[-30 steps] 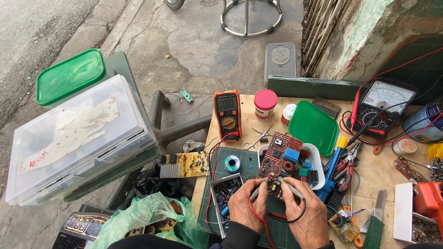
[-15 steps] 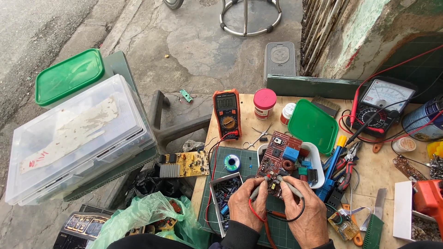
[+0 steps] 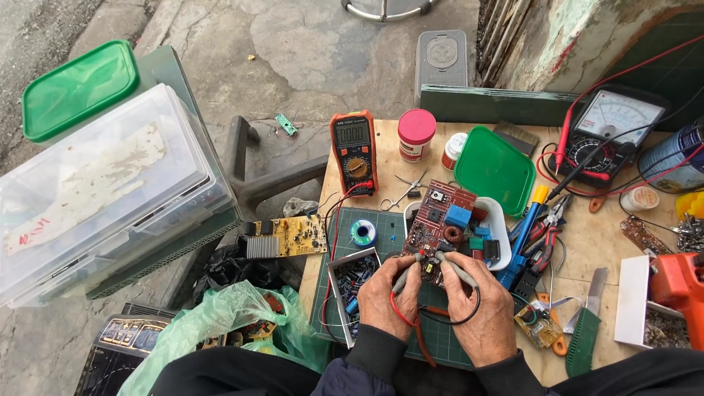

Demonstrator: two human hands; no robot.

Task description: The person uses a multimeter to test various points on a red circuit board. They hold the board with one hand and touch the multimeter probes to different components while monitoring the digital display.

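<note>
My left hand (image 3: 383,297) holds a grey test probe with a red lead, its tip on the near edge of a red circuit board (image 3: 436,227). A second grey probe, with a black lead, is in my right hand (image 3: 478,308) and touches the same edge. The board lies tilted over a white tray (image 3: 500,220) on a green cutting mat (image 3: 345,242). An orange digital multimeter (image 3: 353,150) stands beyond the mat, its leads running toward my hands.
An analogue meter (image 3: 612,132) sits at the back right. A green lid (image 3: 495,170), a pink-capped jar (image 3: 416,134), solder (image 3: 362,232), a tray of capacitors (image 3: 350,282), pliers (image 3: 539,246) and an orange tool (image 3: 678,282) crowd the table. Plastic boxes (image 3: 103,183) and a yellow board (image 3: 290,236) lie left.
Both hands stay on the board with the probes; the tips have shifted only slightly. The view has tilted a little.
</note>
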